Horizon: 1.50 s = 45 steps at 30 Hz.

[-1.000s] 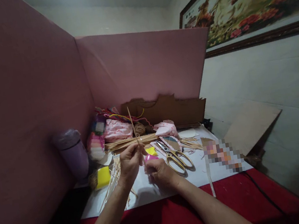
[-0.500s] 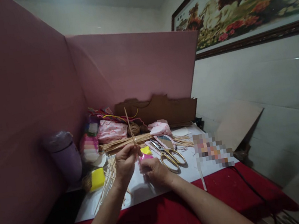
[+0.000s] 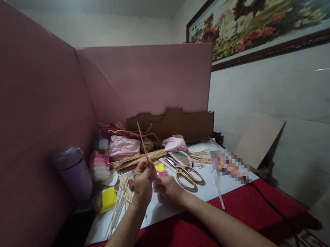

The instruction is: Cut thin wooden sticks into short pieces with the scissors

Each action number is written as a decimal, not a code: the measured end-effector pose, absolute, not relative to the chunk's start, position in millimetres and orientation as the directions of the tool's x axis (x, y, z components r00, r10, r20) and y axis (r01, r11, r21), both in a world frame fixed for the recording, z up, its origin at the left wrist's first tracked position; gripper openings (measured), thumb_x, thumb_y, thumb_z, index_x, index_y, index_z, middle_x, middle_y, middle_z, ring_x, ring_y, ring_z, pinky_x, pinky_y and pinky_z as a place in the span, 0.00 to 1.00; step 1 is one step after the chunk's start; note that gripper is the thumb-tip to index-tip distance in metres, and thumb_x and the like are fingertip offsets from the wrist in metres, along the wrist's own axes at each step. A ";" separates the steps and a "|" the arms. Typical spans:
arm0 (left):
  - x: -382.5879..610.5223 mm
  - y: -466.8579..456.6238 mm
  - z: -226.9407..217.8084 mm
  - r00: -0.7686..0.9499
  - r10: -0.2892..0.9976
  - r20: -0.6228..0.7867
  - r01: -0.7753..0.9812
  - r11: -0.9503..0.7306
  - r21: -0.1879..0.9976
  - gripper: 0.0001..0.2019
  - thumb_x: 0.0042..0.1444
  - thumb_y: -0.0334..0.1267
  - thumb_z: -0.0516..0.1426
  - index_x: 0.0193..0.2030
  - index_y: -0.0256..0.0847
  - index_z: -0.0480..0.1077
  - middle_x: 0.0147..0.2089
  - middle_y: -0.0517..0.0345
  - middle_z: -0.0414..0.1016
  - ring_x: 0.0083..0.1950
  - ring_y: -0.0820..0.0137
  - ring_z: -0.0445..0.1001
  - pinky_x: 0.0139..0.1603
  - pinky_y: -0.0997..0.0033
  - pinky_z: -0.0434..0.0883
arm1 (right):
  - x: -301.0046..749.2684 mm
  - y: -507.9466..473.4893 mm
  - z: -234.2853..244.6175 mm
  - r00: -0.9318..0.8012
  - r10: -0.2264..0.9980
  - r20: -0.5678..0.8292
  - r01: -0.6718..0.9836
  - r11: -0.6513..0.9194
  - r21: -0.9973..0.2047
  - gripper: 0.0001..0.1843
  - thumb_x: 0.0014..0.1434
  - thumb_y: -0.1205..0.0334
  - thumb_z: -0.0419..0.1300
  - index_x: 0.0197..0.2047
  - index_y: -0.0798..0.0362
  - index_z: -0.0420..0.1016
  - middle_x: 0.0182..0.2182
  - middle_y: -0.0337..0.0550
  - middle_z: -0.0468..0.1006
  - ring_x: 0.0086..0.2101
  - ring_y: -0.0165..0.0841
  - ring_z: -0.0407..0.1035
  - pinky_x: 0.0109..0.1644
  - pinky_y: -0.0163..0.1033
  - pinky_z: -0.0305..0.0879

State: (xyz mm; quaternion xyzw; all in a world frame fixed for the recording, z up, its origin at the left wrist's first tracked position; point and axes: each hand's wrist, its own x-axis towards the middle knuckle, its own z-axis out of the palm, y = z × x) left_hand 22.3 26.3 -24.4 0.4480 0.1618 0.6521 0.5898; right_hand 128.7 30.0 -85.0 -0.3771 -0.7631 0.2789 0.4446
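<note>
A thin wooden stick (image 3: 141, 137) points upward from my left hand (image 3: 143, 181), whose fingers are pinched round it over the middle of the white sheet. Just below and to the right, my right hand (image 3: 167, 190) is closed with the fingers curled in. What it grips, perhaps the low end of the stick or a strand on it, is hidden by the knuckles. Behind the right hand lie a yellow packet (image 3: 160, 167) and a pink packet (image 3: 162, 174), partly covered. Gold-handled scissors (image 3: 188, 174) rest open to the right of my hands.
Loose pale sticks (image 3: 122, 201) and a yellow block (image 3: 108, 198) lie at left, near a purple bin (image 3: 74, 175). Long sticks (image 3: 127, 162), a twine ball (image 3: 146, 145) and pink dotted cloth (image 3: 124, 146) sit behind. A glue stick (image 3: 220, 198) and black cable (image 3: 275, 206) are at right.
My left hand has turned slightly and sits a little closer above the right hand. The camera view has tilted a little. Both hands keep closed.
</note>
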 end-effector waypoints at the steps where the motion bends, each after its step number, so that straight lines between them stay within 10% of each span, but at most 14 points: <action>1: 22.3 26.3 -25.2 0.096 0.913 0.396 -0.621 -0.256 0.741 0.14 0.48 0.41 0.61 0.23 0.37 0.61 0.18 0.69 0.51 0.18 0.82 0.47 0.19 0.79 0.45 | 128.8 29.0 -84.6 -0.322 0.822 0.471 0.332 0.563 -0.757 0.11 0.49 0.73 0.55 0.18 0.54 0.63 0.16 0.33 0.66 0.20 0.25 0.61 0.26 0.30 0.55; 18: 21.4 20.4 -20.5 0.102 0.908 0.405 -0.605 -0.266 0.750 0.14 0.48 0.39 0.61 0.22 0.37 0.60 0.18 0.69 0.51 0.18 0.82 0.48 0.20 0.77 0.46 | 148.4 21.6 -65.9 -0.323 0.804 0.499 0.622 0.578 -0.529 0.04 0.53 0.69 0.58 0.27 0.55 0.71 0.26 0.39 0.73 0.28 0.28 0.66 0.34 0.31 0.59; 23: 21.1 20.2 -20.6 0.120 0.906 0.407 -0.602 -0.260 0.755 0.15 0.48 0.40 0.61 0.22 0.38 0.59 0.17 0.69 0.50 0.18 0.82 0.47 0.20 0.77 0.45 | 197.4 17.7 -46.3 0.009 0.941 0.339 0.950 0.098 -0.298 0.09 0.56 0.62 0.55 0.39 0.56 0.72 0.40 0.53 0.73 0.42 0.40 0.67 0.43 0.39 0.59; 27: 22.0 19.1 -19.5 0.121 0.907 0.403 -0.608 -0.253 0.752 0.16 0.48 0.41 0.61 0.21 0.37 0.58 0.17 0.69 0.49 0.18 0.82 0.47 0.20 0.77 0.45 | 215.0 22.0 -48.3 0.009 0.992 0.124 0.975 0.019 -0.223 0.17 0.53 0.64 0.56 0.47 0.56 0.66 0.42 0.54 0.73 0.42 0.42 0.68 0.40 0.40 0.60; 32: 22.2 18.7 -17.7 0.127 0.906 0.404 -0.619 -0.246 0.746 0.16 0.46 0.41 0.62 0.21 0.37 0.58 0.17 0.69 0.49 0.18 0.82 0.47 0.20 0.78 0.45 | 213.0 33.0 -49.3 -0.048 0.986 0.159 0.944 0.097 -0.316 0.20 0.50 0.70 0.55 0.48 0.58 0.64 0.40 0.52 0.73 0.39 0.39 0.68 0.36 0.37 0.58; 41: 17.4 10.3 -7.3 0.283 0.918 0.276 -0.549 -0.080 0.832 0.17 0.48 0.43 0.61 0.23 0.38 0.56 0.17 0.71 0.47 0.17 0.83 0.43 0.17 0.80 0.41 | 250.2 -8.1 -21.3 -0.014 0.999 0.031 0.410 0.034 -0.911 0.35 0.43 0.53 0.62 0.55 0.56 0.61 0.26 0.37 0.68 0.21 0.26 0.58 0.25 0.33 0.54; 45: 14.9 2.3 -2.0 0.366 0.914 0.172 -0.465 0.019 0.885 0.17 0.48 0.43 0.60 0.23 0.39 0.54 0.17 0.72 0.46 0.17 0.84 0.41 0.16 0.81 0.39 | 256.6 -46.1 -19.4 -0.145 0.989 0.012 0.359 0.064 -0.931 0.33 0.43 0.47 0.63 0.49 0.53 0.61 0.23 0.33 0.64 0.20 0.24 0.53 0.23 0.31 0.49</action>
